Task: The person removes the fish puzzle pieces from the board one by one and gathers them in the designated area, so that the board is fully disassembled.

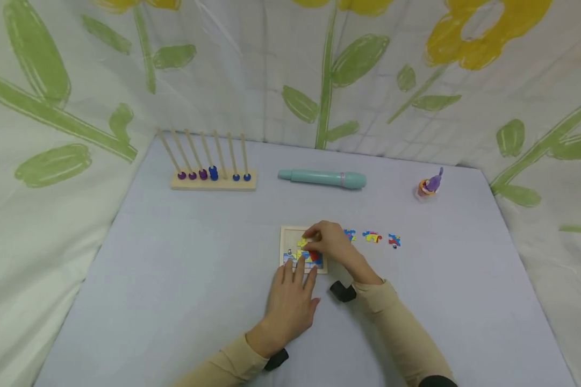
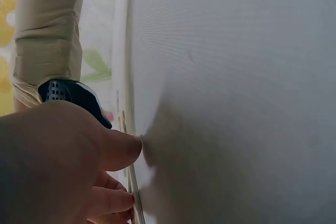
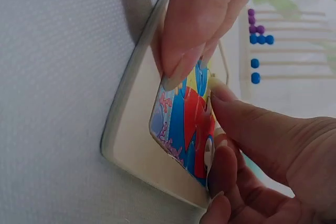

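Observation:
A small wooden puzzle tray (image 1: 282, 236) lies on the table with a partly filled picture in it, blue, yellow and red. My left hand (image 1: 290, 303) rests with straight fingers on the tray's near side, fingertips on the fitted pieces. Over the tray's right side, my right hand (image 1: 336, 244) pinches a yellow puzzle piece (image 1: 301, 243) between thumb and index finger; its outline is partly hidden. The right wrist view shows red and blue fitted pieces (image 3: 194, 114) close to both hands. In the left wrist view, the tray edge (image 2: 137, 198) shows beside the fingers.
Loose puzzle pieces (image 1: 371, 236) lie right of the tray. Farther back are a bead abacus (image 1: 213, 184) with upright rods, a teal marker-shaped object (image 1: 321, 178) and a small purple-topped toy (image 1: 430, 185). A flower-painted curtain (image 1: 242, 70) stands behind the table.

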The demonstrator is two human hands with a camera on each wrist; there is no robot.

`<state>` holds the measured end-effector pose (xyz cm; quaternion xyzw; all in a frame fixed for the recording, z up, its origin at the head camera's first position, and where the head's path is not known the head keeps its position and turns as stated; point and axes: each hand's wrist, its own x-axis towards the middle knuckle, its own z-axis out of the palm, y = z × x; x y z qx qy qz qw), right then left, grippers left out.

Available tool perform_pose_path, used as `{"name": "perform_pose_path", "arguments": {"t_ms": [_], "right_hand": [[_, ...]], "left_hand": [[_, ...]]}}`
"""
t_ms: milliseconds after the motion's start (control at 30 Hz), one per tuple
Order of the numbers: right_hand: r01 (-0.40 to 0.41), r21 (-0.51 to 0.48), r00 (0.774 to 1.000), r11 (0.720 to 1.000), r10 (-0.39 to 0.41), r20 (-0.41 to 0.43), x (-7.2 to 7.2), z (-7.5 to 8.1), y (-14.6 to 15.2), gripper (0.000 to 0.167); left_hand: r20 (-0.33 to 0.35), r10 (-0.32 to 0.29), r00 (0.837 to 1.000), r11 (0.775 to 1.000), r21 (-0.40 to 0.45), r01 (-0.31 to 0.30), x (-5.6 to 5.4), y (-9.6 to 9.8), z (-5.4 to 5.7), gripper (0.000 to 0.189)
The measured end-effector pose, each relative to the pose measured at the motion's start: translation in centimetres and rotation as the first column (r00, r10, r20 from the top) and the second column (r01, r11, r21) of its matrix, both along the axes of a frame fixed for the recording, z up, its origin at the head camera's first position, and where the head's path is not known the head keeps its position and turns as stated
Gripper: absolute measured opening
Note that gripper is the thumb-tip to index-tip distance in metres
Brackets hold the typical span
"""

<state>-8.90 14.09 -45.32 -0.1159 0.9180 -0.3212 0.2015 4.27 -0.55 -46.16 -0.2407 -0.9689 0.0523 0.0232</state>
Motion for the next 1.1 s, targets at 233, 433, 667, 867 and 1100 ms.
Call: {"name": "perform_pose_path", "arguments": {"t_ms": [233, 433, 667, 867, 1100], "right_hand": [[0.007, -0.03, 1.0, 1.0, -0.006, 0.029, -0.3, -0.1, 0.1, 0.024], [-0.03, -0.082, 1.0, 0.996, 0.029, -0.009, -0.2, 0.0, 0.4, 0.024], [-0.073, -0.101, 0.997, 0.992, 0.07, -0.027, -0.4, -0.3, 0.7, 0.021], [-0.051, -0.198, 0.998, 0.979, 0.054, 0.01, -0.4, -0.2, 1.2, 0.019], [0.066, -0.278, 0.998, 0.958, -0.058, 0.036, -0.6, 1.9, 5.6, 0.025]], "left_hand": [[-0.023, -0.013, 1.0, 1.0, 0.027, 0.014, 0.2, 0.2, -0.1, 0.064], [-0.001, -0.013, 1.0, 0.999, 0.029, 0.013, 0.1, 0.9, -0.2, 0.066], [-0.038, 0.033, 0.999, 0.999, 0.035, -0.032, -0.8, 1.6, -0.3, 0.069], [-0.03, 0.044, 0.999, 0.999, 0.019, -0.043, -1.2, 1.9, -0.3, 0.072], [0.004, 0.053, 0.999, 0.998, -0.022, -0.053, -1.3, 1.9, -0.2, 0.074]]}}
